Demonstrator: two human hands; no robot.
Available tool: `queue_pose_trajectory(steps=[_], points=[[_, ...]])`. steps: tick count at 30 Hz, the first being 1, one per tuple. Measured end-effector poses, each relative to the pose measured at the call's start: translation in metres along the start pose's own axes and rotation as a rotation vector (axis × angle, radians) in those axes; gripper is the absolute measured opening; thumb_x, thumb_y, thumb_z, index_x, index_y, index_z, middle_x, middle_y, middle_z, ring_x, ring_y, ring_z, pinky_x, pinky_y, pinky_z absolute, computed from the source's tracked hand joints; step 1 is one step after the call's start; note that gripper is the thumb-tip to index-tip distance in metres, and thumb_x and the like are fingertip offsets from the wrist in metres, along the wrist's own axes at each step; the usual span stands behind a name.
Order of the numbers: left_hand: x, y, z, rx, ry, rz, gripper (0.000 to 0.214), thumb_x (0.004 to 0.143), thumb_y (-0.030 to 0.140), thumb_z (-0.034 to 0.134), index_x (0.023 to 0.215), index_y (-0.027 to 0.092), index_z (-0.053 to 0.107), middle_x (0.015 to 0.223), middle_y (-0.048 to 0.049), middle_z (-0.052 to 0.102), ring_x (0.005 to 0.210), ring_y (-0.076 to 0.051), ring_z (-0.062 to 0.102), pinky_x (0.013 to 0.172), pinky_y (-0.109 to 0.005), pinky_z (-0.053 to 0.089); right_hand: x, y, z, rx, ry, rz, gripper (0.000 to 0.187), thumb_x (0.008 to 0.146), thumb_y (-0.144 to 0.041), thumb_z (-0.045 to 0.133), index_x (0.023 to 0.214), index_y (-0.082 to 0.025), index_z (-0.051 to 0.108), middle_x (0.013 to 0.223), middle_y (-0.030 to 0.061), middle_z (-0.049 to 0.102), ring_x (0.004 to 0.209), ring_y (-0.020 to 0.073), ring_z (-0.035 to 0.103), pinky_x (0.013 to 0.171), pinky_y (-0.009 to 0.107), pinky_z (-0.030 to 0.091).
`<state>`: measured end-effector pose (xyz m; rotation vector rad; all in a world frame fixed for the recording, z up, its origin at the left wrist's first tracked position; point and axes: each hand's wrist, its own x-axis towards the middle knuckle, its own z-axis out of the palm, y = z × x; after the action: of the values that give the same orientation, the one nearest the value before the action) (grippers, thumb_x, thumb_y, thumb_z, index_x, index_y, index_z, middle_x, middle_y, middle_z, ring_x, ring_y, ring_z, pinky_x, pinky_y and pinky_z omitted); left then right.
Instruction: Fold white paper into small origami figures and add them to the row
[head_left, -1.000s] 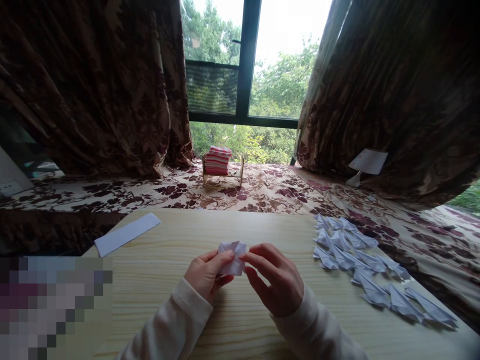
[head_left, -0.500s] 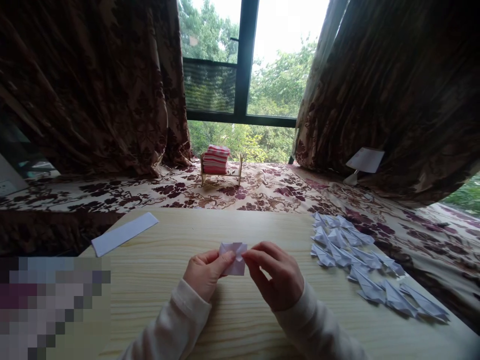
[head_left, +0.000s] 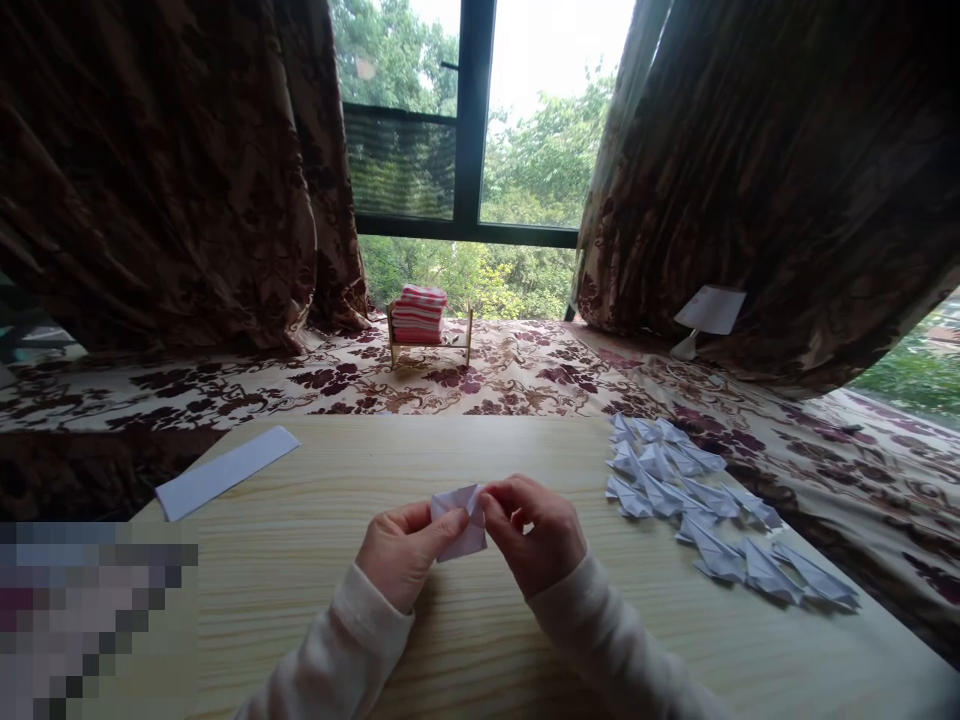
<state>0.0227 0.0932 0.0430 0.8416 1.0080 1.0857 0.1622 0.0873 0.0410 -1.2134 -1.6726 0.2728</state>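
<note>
Left hand and right hand are pinching paper inside the worktop's far edge, apparently folding, next needing alignment.

Long off-white sleeves, left and right alike.
Behind the cuffs, the cloth is plain, soft-looking and slightly loose, greyer where shadow falls into its creases; the cuffs themselves are the same pale colour; just past them, my left hand and right hand are bare.
</note>
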Motion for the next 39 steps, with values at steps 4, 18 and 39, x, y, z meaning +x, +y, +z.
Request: queue_pose_trajectory(steps=[4,18,39], points=[[-0.008,0.007,0.008,0.045,0.003,0.048,0.034,0.047,0.035,0.078,0.072,0.012,0.073,0.07,-0.0058,0.071,0.066,-0.019,0.063,0.069,-0.026,0.048,0.0,0.001,0.0,0.005,0.009,0.038,0.015,0.076,-0.023,0.051,0.069,-0.018,0.063,0.06,0.0012,0.059,0.048,0.0098,0.049,0.044,0.019,0.041],[-0.006,0.003,0.005,0.179,0.082,0.126,0.019,0.055,0.027,0.071,0.066,0.012,0.072,0.059,-0.0035,0.069,0.056,-0.016,0.06,0.055,-0.024,0.045,0.002,0.0,0.001,0.274,-0.093,0.212,0.016,0.071,-0.024,0.056,0.084,-0.016,0.061,0.068,0.0025,0.06,0.06,0.0129,0.056,0.046,0.02,0.043],[-0.019,0.009,0.013,0.278,-0.083,0.174,0.014,0.059,0.024,0.065,0.059,0.011,0.07,0.051,-0.0007,0.063,0.054,-0.015,0.057,0.052,-0.022,0.042,0.001,-0.007,0.006,0.447,-0.147,0.23,0.024,0.073,-0.034,0.056,0.058,-0.015,0.052,0.048,-0.0046,0.043,0.045,0.007,0.036,0.041,0.019,0.03]])
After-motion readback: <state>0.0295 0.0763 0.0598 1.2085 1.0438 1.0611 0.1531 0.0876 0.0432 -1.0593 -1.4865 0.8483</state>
